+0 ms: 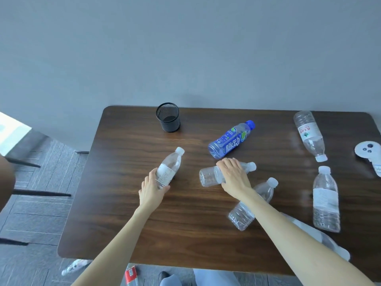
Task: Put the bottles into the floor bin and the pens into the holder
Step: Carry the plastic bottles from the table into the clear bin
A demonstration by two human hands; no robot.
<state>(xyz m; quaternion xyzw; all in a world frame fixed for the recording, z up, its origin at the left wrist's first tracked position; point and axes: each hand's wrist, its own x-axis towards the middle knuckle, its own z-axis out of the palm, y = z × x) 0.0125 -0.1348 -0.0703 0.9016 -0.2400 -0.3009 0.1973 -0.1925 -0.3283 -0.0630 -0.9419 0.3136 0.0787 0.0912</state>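
My left hand (151,187) grips the base of a clear bottle with a white label (170,167), tilted with its cap pointing up and away. My right hand (234,175) is wrapped over a clear bottle lying on its side (208,176) at the table's middle. A blue-labelled bottle (231,139) lies just beyond it. Another clear bottle (247,209) lies partly under my right forearm. Two more clear bottles lie at the right, one near the back (309,135) and one nearer (325,199). The black mesh pen holder (168,117) stands near the table's back edge. No pens or bin are visible.
The dark wooden table (127,219) stands against a grey wall. A white controller (369,155) lies at its right edge. One more clear bottle (329,242) pokes out behind my right forearm. On the floor lie a bottle (74,266) and a red-and-white item (131,274). Dark chair legs (41,193) show at left.
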